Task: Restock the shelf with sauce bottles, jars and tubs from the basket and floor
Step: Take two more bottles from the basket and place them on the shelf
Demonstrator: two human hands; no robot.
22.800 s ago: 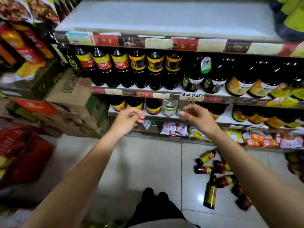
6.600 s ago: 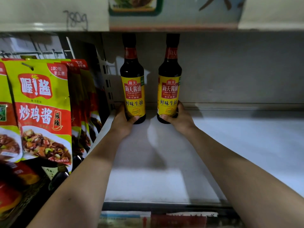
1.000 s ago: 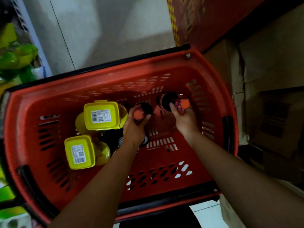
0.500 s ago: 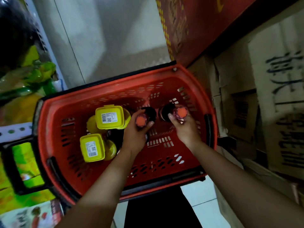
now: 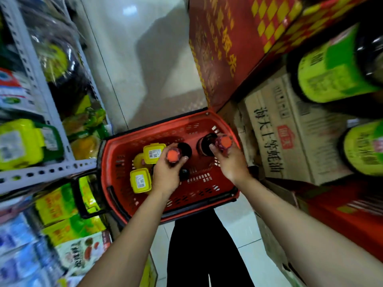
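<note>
Left hand [image 5: 165, 177] and right hand [image 5: 230, 162], each with fingers curled round the neck of a red-capped dark bottle: left bottle [image 5: 173, 157], right bottle [image 5: 223, 142], both over the far part of the red basket [image 5: 124, 146]; far tub [image 5: 154, 153] and near tub [image 5: 140, 180], both yellow, lie in its left part; cardboard box [image 5: 290, 131] at right

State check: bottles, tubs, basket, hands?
left bottle: upright, capped, gripped by left hand
right bottle: upright, capped, gripped by right hand
far tub: lid shut, in basket
near tub: lid shut, in basket
</note>
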